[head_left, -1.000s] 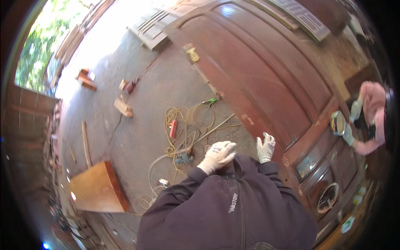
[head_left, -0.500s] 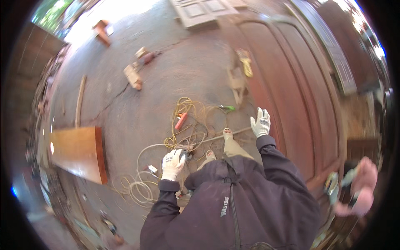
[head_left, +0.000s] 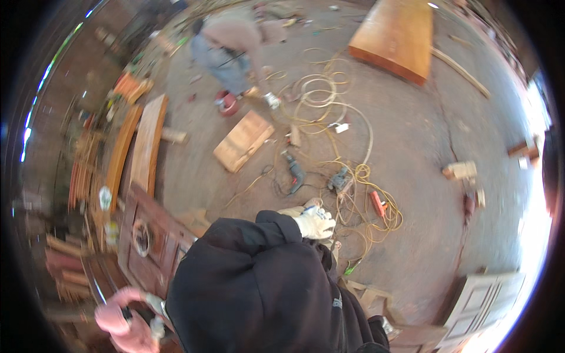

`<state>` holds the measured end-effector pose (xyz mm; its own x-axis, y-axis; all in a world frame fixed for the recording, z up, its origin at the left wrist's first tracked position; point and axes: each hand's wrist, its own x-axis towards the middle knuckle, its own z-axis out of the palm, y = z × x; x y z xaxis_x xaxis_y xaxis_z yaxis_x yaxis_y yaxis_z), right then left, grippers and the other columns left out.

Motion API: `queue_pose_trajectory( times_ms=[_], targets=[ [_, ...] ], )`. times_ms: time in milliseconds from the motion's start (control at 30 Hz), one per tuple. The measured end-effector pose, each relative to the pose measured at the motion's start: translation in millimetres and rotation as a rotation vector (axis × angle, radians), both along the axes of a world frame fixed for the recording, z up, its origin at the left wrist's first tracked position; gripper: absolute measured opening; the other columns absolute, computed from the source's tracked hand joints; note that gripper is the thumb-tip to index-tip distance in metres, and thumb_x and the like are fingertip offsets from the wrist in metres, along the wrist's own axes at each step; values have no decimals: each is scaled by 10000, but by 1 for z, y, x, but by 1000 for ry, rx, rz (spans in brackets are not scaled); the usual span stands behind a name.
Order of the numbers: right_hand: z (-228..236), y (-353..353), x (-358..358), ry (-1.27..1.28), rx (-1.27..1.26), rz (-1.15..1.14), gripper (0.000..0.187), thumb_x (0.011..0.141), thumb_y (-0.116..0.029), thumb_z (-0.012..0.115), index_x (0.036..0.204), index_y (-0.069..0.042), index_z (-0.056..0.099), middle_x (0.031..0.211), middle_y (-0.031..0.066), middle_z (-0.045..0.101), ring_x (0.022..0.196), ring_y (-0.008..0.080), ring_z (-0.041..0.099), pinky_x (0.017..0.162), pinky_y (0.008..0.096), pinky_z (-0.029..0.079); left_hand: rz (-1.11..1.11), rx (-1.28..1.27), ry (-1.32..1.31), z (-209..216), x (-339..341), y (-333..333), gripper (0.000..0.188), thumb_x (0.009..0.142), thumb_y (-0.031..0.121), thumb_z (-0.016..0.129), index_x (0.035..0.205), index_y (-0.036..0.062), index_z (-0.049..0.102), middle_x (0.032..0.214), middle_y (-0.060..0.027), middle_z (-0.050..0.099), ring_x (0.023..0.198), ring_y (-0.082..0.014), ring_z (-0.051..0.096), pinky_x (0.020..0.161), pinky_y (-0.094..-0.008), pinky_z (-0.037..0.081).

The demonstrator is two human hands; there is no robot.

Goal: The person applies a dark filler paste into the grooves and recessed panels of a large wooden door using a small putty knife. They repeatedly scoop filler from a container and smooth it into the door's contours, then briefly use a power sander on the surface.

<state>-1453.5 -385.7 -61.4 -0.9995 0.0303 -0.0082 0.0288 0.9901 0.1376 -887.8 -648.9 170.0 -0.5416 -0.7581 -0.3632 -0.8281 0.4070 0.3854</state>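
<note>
My left hand point(head_left: 316, 224), in a white glove with a dark patch, is in front of my dark jacket point(head_left: 247, 288), above my feet and loose cables. Its fingers look bent, but blur hides whether anything is in them. Only a small pale part of my right hand point(head_left: 385, 327) shows at the lower edge, beside a brown panelled door point(head_left: 415, 338); its fingers are hidden. Nearest beyond the left hand lie a grey-green drill point(head_left: 295, 172) and a grey power tool point(head_left: 338, 180). An orange-red power strip point(head_left: 377, 203) lies among yellow cords point(head_left: 395, 222).
A co-worker point(head_left: 229, 50) bends over the floor at the far left; another in pink point(head_left: 130, 323) is beside a dark panelled door point(head_left: 154, 232). Around lie a wooden block point(head_left: 244, 140), long planks point(head_left: 148, 141), a coiled pale hose point(head_left: 369, 132), a varnished slab point(head_left: 397, 41) and a grey door point(head_left: 482, 306).
My view has swung left, bringing the bending co-worker and drill into sight. My left hand has come across my front; my right hand has dropped to the lower edge, mostly out of sight.
</note>
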Motion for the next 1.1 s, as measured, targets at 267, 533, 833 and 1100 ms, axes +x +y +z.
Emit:
queue_pose_trajectory(
  times_ms=[267,533,833,1100],
  targets=[
    [41,-111,79,79,-524,598,559,873,-277,710,1339,-60,492,1222,159,597,1090,325,622,898,487,532,422,-166,199,1,53,45,364,931,430,556,1113,118,606,1056,-151,637,987,-353,633,866,-483,481],
    [165,-256,453,-944,-953,1362,764,884,-91,709,1515,-30,282,1431,208,445,1259,306,505,1063,407,428,891,572,1068,-44,102,73,453,1042,434,444,1296,91,596,1231,-76,647,1105,-224,603,905,-374,482],
    [257,-213,717,-1382,-285,2341,794,897,-164,698,1527,8,247,1473,274,398,1348,377,422,1094,438,366,1661,-116,2536,-61,300,124,258,978,341,617,1052,95,642,918,-27,664,787,-173,649,708,-338,547],
    [195,-247,753,-1059,470,2605,641,937,-323,604,1471,-61,365,1366,262,492,1230,434,513,991,483,447,2452,-1491,1129,-55,532,418,147,994,220,542,1009,78,507,826,-50,606,688,-175,624,595,-339,516]
  ],
)
